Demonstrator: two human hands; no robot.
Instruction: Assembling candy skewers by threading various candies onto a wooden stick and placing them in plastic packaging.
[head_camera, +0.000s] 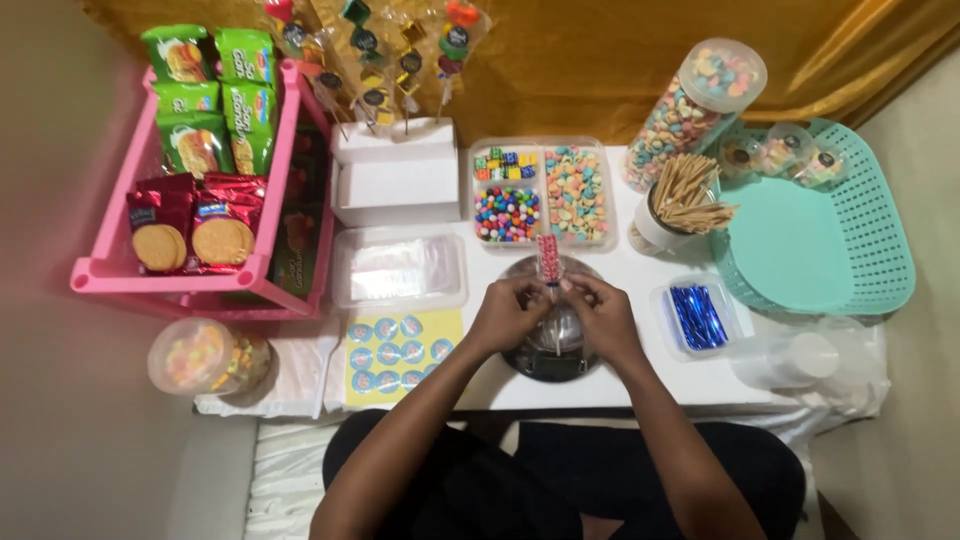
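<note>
Both hands — left hand (508, 312), right hand (598, 312) — pinch a candy skewer (548, 258) in their fingers above the metal bowl (553, 340), apparently mid-assembly — steadiness needed next.

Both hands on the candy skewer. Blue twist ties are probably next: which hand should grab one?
Right, probably. The right hand sits on the same side as the tray of blue twist ties, just beside it. The left hand would have to cross over the candy skewer and could keep gripping it instead.
</note>
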